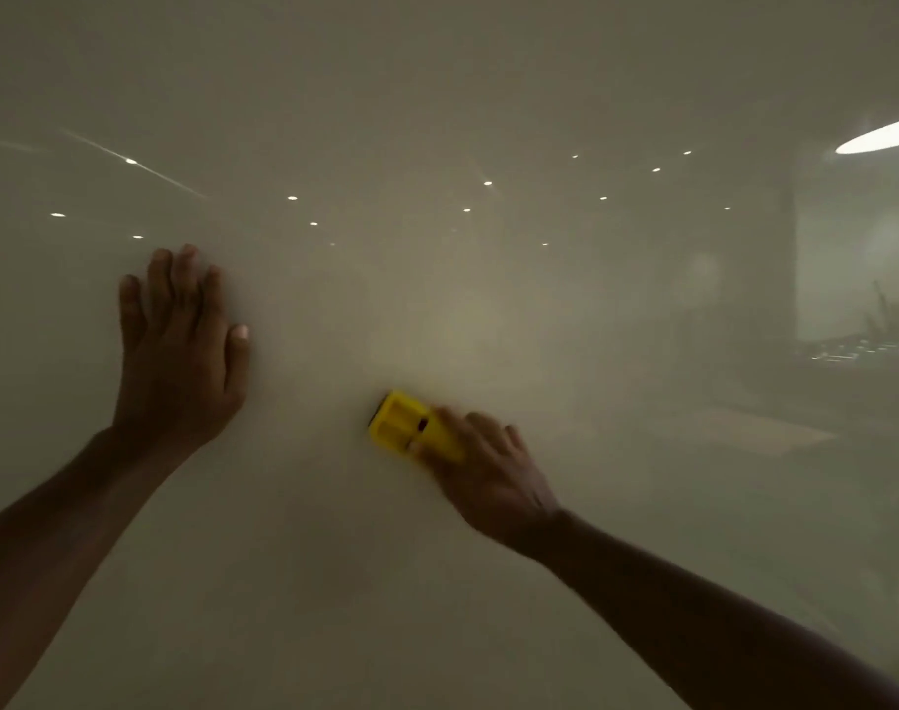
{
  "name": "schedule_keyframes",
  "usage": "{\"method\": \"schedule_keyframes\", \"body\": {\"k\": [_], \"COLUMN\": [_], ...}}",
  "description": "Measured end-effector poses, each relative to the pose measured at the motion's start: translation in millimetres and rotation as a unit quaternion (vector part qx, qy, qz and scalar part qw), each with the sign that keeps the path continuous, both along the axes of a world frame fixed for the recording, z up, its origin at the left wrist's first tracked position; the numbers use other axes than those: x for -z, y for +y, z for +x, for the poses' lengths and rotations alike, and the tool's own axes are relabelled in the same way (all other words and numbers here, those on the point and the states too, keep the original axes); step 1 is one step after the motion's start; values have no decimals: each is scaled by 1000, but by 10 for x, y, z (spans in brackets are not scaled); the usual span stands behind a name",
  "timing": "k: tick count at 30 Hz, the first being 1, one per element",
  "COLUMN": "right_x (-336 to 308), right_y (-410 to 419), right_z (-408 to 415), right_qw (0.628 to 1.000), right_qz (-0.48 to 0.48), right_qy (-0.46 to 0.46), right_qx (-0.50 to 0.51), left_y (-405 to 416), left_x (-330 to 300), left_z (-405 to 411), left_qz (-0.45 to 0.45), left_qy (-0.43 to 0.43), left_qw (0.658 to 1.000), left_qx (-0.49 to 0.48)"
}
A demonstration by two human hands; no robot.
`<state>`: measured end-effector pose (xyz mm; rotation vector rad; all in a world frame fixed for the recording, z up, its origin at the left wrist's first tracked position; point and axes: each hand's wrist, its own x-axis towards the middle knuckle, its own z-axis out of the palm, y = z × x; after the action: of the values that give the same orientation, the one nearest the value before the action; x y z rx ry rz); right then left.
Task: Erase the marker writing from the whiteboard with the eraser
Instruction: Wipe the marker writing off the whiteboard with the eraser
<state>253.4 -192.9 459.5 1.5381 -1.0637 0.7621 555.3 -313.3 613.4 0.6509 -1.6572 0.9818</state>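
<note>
A glossy whiteboard (437, 94) fills the whole view. No marker writing shows on it in this dim light. My right hand (488, 474) grips a yellow eraser (393, 425) and presses it against the board just below the centre; hand and eraser are motion-blurred. My left hand (178, 345) lies flat on the board at the left, fingers pointing up and slightly spread, holding nothing.
The board's surface reflects ceiling spotlights (292, 198) in a band across the middle and a bright oval lamp (882, 138) at the upper right. A faint reflection of a room with a plant (888, 315) shows at the right edge.
</note>
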Motion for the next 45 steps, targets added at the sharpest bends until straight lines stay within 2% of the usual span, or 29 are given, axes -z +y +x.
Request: {"method": "schedule_keyframes", "body": {"k": [2, 4, 8, 10, 13, 15, 17, 20, 23, 30, 34, 36, 39, 42, 45], "right_x": [47, -110, -534, -558, -356, -127, 154, 529, 600, -98, -240, -152, 212, 748, 1002], "right_y": [144, 190, 280, 356, 411, 401, 367, 297, 231, 78, -24, -69, -151, -202, -124], "right_z": [-208, -529, -1327, -1681, -1864, -1816, -1670, -1284, -901, -138, 395, 617, 847, 873, 558], "right_qw": [996, 996, 988, 961, 897, 861, 847, 865, 893, 940, 963, 976, 989, 974, 966], "right_qz": [31, 25, -87, -136, -169, -171, -168, -148, -122, -68, -29, 5, 82, 175, 205], "right_qy": [87, 86, -123, -239, -406, -478, -504, -480, -432, -329, -257, -201, -65, 81, 135], "right_qx": [-4, 5, 25, 40, 35, 26, 19, 2, -28, -60, -74, -82, -106, -118, -85], "left_y": [73, 123, 183, 202, 223, 245, 261, 272, 260, 205, 147, 108, 61, -4, -38], "left_x": [3, 7, 35, 66, 131, 184, 223, 240, 236, 228, 219, 214, 220, 243, 272], "left_z": [-178, -322, -579, -688, -828, -925, -987, -997, -915, -559, -297, -175, -27, 144, 242], "left_qz": [-4, -12, -18, -14, -7, -11, -9, 1, 12, 22, 32, 34, 32, 42, 45], "left_qy": [-2, -4, -10, -10, -9, -12, -11, -9, -22, -24, -21, -16, -15, -13, -5], "left_qw": [1000, 1000, 1000, 1000, 1000, 1000, 1000, 1000, 1000, 999, 998, 998, 998, 997, 997], "left_qx": [4, 9, 8, 7, 7, 6, 7, 7, -5, -37, -50, -56, -61, -59, -61]}}
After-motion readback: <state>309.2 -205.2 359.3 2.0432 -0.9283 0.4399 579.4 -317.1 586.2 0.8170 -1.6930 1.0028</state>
